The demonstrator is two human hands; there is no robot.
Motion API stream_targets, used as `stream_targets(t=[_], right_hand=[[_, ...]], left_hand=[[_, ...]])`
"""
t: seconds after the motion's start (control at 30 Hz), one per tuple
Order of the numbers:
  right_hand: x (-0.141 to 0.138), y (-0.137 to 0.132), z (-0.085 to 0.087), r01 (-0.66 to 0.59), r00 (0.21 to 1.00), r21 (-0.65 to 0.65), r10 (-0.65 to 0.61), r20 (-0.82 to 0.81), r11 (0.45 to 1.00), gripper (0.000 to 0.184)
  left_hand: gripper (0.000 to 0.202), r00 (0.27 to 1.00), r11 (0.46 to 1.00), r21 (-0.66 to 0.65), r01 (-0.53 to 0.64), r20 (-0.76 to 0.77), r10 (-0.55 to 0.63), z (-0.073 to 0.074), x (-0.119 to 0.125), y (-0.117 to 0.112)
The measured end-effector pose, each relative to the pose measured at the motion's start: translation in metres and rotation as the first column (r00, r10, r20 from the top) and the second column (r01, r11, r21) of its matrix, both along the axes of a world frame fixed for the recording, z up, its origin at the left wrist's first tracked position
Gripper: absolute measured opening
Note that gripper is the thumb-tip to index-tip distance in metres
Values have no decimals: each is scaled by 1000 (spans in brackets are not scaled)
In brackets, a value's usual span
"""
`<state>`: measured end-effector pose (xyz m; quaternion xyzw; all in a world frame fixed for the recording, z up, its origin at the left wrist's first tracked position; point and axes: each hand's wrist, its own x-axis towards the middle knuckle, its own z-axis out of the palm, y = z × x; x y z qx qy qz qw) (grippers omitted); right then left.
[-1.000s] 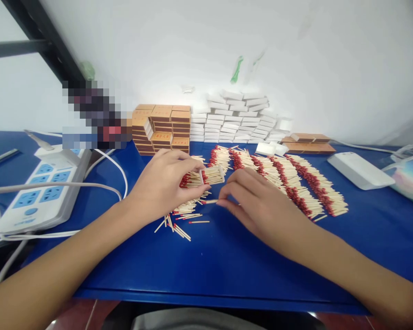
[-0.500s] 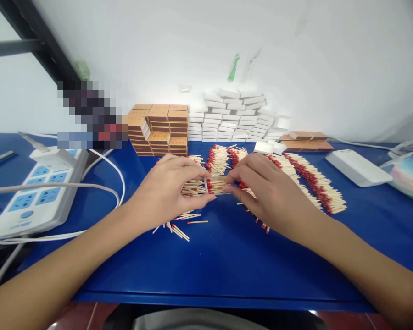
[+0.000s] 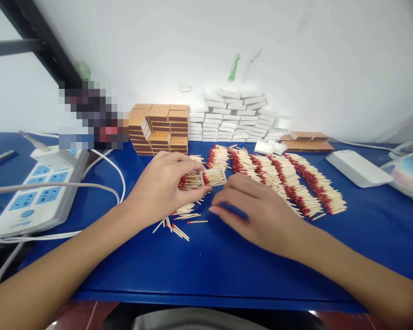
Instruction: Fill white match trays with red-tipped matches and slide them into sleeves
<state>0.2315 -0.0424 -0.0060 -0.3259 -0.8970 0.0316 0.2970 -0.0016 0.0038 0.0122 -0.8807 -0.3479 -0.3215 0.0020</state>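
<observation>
Between thumb and fingers, my left hand (image 3: pixel 168 183) grips the left end of a small white matchbox tray (image 3: pixel 224 176). Red-headed matches (image 3: pixel 213 177) lie side by side in the tray, heads to the left. My right hand (image 3: pixel 251 206) is just right of and below the tray, apart from it, fingers curved and thumb a little away from the forefinger; nothing shows in it. Loose matches (image 3: pixel 181 229) are scattered below my left hand, and a heap of them is partly hidden behind it. Slanting rows of matches (image 3: pixel 313 183) spread behind and right of my right hand.
Brown matchboxes (image 3: pixel 158 128) are stacked at the back, beside a pile of white trays (image 3: pixel 230 119) against the wall. More brown boxes (image 3: pixel 308 142) lie to the right, near a white block-shaped device (image 3: pixel 358 168). A power strip (image 3: pixel 37 192) with cables occupies the left of the blue table (image 3: pixel 206 270).
My right hand has let go of the tray's right end and moved down towards me. My left hand still holds the tray, which has shifted slightly left.
</observation>
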Motion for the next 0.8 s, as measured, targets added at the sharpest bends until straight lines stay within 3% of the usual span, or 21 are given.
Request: stream_targets(t=[0.2,0.8], right_hand=[[-15,-4,-17,-84,991,-143,98,89,986,14],[-28,-13,-23,-38,999,-202,44,27,979,10]], left_hand=[[25,1000,1000,1,-23,-16,23,-1,1,1],[27,999,1000,19,-14,-31,15,-3,-1,1]])
